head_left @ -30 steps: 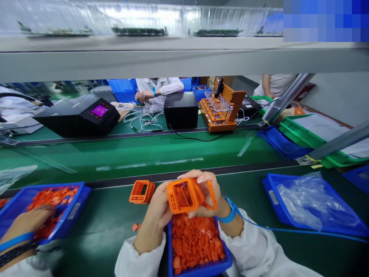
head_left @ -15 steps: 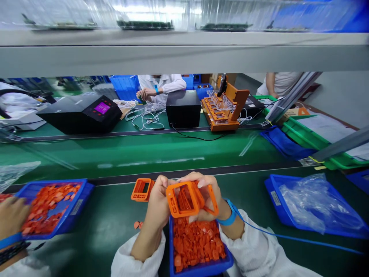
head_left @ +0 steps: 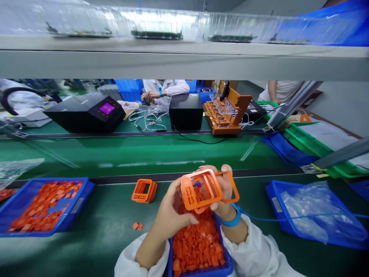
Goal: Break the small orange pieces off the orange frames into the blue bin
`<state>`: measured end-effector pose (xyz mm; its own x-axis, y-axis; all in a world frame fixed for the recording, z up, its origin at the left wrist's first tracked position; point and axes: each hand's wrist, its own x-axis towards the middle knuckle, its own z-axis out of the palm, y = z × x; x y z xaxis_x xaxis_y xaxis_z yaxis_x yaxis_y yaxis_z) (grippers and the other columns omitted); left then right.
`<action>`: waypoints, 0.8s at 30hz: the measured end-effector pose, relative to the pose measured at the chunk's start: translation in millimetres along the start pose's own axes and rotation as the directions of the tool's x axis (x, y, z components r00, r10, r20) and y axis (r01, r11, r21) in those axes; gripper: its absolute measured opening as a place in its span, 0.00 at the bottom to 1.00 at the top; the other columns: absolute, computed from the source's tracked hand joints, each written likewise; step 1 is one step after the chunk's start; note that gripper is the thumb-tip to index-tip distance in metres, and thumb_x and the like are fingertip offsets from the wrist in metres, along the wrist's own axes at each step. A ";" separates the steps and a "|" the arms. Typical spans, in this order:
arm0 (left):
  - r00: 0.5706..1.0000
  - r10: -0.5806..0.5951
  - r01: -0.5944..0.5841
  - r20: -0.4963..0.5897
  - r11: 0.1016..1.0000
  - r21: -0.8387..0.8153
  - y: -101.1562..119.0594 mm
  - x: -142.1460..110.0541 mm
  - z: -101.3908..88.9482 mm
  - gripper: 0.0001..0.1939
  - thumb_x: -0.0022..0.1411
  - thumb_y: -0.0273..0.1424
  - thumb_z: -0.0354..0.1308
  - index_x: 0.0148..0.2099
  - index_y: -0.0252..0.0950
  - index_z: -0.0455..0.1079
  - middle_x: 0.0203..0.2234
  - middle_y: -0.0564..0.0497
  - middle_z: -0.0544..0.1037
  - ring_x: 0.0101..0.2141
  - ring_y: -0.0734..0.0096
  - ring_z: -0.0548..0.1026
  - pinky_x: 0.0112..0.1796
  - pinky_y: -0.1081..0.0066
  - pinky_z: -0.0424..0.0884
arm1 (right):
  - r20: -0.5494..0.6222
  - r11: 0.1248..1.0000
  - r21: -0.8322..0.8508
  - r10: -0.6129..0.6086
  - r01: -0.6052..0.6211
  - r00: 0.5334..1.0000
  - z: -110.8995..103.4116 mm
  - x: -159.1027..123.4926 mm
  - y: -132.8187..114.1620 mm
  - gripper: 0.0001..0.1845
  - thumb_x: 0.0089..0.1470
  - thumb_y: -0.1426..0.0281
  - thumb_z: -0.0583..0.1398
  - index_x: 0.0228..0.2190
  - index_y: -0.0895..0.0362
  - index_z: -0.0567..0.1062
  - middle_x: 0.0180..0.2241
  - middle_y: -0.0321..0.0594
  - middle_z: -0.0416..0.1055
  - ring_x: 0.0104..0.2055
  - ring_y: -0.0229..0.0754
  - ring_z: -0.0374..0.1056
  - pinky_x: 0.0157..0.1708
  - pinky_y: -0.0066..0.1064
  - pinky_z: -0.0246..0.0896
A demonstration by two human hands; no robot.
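Both hands hold an orange plastic frame [head_left: 201,190] up above a blue tray [head_left: 229,265] filled with small orange parts [head_left: 196,242]. My left hand [head_left: 173,211] grips the frame's left side from below. My right hand [head_left: 221,192] closes round its right side, where a thinner orange frame piece [head_left: 232,188] sticks out. A blue wrist strap [head_left: 232,221] with a blue cord sits on my right wrist. A second orange frame [head_left: 144,191] stands on the green mat to the left.
A blue tray of orange parts [head_left: 43,206] lies at the left. A blue tray with clear plastic bags [head_left: 314,209] lies at the right. Beyond the green conveyor belt [head_left: 144,154] stand black machines [head_left: 86,113], an orange fixture [head_left: 225,113], green trays [head_left: 317,142] and other workers.
My hands have lifted the orange frame up and to the right and tilted it. Another person's hand has withdrawn from the left blue tray and left the view.
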<state>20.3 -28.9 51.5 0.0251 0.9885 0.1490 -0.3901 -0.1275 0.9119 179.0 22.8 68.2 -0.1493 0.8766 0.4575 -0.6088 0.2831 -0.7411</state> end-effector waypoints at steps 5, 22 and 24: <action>0.987 0.126 -0.116 -0.102 0.989 0.094 3.6 -5.9 3.0 0.39 0.44 0.26 0.83 0.60 0.40 0.78 0.56 0.40 0.82 0.55 0.49 0.81 0.55 0.62 0.77 | -0.064 0.999 0.042 0.009 -0.006 0.998 -3.3 -1.9 4.6 0.47 0.40 0.51 0.82 0.51 0.40 0.60 0.54 0.40 0.75 0.54 0.56 0.78 0.55 0.57 0.78; 0.970 0.157 -0.142 -0.186 0.986 0.088 18.1 -20.7 -11.8 0.42 0.50 0.22 0.79 0.67 0.43 0.74 0.53 0.41 0.83 0.50 0.54 0.83 0.51 0.64 0.80 | -0.130 0.999 -0.008 0.044 -0.045 0.991 -40.7 16.4 -0.7 0.43 0.45 0.57 0.80 0.55 0.37 0.65 0.59 0.42 0.73 0.54 0.53 0.78 0.61 0.61 0.73; 0.970 0.162 -0.150 -0.182 0.986 0.078 16.0 -20.5 -13.0 0.43 0.50 0.23 0.79 0.68 0.43 0.73 0.54 0.40 0.82 0.52 0.53 0.82 0.53 0.64 0.80 | -0.056 0.997 0.029 0.077 -0.076 0.995 -37.8 14.5 2.7 0.43 0.44 0.59 0.81 0.54 0.38 0.65 0.58 0.41 0.74 0.54 0.53 0.78 0.62 0.60 0.73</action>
<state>1.5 -50.2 58.0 -0.2067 0.9527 0.2229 -0.3164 -0.2806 0.9062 204.6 50.9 54.3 -0.1516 0.9163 0.3706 -0.6183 0.2046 -0.7589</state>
